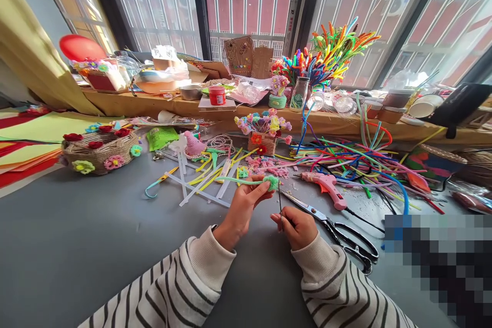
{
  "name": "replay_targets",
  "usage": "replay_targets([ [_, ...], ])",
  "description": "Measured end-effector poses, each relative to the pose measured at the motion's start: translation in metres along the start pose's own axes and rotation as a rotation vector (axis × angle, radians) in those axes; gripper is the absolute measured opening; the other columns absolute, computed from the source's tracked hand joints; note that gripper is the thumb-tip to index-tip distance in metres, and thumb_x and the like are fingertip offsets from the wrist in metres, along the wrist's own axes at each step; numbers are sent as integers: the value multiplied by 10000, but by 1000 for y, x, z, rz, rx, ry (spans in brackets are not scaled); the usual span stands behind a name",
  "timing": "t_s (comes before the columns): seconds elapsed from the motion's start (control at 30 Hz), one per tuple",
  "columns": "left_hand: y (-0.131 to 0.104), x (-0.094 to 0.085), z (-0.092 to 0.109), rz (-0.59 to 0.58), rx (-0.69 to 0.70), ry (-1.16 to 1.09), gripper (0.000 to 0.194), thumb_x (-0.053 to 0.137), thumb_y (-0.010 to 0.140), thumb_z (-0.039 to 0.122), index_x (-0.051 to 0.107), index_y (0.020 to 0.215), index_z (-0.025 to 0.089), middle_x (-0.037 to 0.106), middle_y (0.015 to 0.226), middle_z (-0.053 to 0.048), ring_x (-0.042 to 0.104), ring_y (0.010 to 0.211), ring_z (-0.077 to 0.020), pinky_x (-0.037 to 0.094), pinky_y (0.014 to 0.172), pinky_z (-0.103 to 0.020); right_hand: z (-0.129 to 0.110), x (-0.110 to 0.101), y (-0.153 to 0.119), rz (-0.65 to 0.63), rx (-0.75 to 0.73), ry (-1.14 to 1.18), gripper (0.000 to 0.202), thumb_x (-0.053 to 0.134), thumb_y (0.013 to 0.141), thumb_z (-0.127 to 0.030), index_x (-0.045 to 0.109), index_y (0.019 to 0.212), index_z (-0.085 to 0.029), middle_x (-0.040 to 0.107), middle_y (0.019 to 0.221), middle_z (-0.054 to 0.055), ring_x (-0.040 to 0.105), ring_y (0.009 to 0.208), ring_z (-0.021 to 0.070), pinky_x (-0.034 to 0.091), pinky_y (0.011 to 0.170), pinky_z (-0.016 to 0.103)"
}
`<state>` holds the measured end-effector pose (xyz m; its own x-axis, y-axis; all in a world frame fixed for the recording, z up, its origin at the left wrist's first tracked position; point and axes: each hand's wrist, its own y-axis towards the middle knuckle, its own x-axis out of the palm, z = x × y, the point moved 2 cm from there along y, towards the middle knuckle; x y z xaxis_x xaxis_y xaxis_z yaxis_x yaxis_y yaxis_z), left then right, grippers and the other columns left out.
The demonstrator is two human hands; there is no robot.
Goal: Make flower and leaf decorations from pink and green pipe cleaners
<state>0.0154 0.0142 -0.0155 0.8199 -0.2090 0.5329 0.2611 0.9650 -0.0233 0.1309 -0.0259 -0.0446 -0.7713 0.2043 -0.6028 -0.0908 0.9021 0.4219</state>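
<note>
My left hand (243,207) pinches a mint-green pipe-cleaner flower (273,182), its pale green stem (234,181) sticking out to the left. Closed around a thin dark rod-like tool (280,202), my right hand (302,226) holds it upright against the flower's right side; its exact kind does not show. Large scissors with black handles (330,225) lie just beyond and right of my right hand. A pink hot glue gun (325,184) rests behind them. Pink fluffy scraps (269,166) are scattered behind the flower.
Clear glue sticks (203,195) and yellow stems lie left of centre. A flower-trimmed twine basket (102,151) sits at the left. A small basket of flowers (263,141) stands at the back, colourful pipe cleaners (357,159) to its right. The windowsill (154,107) holds jars and cups.
</note>
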Motion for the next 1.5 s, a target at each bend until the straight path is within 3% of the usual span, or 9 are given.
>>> replay_targets([
  [0.17,1,-3,6,-61,-25,-21,168,575,626,168,506,779,156,586,712,2,550,732,-123,405,747,-281,-1,-1,-1,17,58,8,399,354,722,-444,381,425,-179,384,400,-30,328,387,77,270,419,199],
  [0.43,2,-3,4,-39,-5,32,186,591,609,145,515,778,162,554,684,28,516,671,-81,423,682,-240,-7,1,0,-173,111,-1,398,300,717,-482,360,469,-176,385,422,-21,356,416,89,263,420,207],
  [0.6,2,-2,2,-46,-12,57,181,594,607,153,504,763,157,555,699,24,512,690,-81,420,690,-241,-8,0,1,-174,101,-6,402,283,721,-478,381,478,-173,399,434,-14,371,426,95,276,432,213],
  [0.8,1,-2,2,-22,-23,56,200,600,600,159,498,772,155,543,676,30,505,664,-69,417,681,-228,0,4,1,-84,49,-43,399,286,734,-449,369,450,-182,426,433,-9,380,425,97,291,446,215],
  [1.0,2,-5,3,20,32,69,264,602,599,174,467,826,186,527,653,46,489,664,-65,401,649,-210,4,5,0,-59,60,-23,415,311,726,-471,367,435,-181,434,422,-12,384,422,92,301,457,211],
  [1.23,1,-3,3,18,0,143,210,600,598,198,469,759,170,482,640,48,441,565,-38,352,574,-174,-4,2,0,-149,114,-20,403,283,723,-473,350,455,-180,381,414,-26,338,402,81,256,415,206],
  [1.5,1,-3,4,1,63,210,236,599,593,216,466,783,174,455,657,38,422,541,-44,335,552,-188,-4,0,1,-174,122,-17,410,297,720,-480,357,453,-175,377,422,-22,340,416,84,258,426,208],
])
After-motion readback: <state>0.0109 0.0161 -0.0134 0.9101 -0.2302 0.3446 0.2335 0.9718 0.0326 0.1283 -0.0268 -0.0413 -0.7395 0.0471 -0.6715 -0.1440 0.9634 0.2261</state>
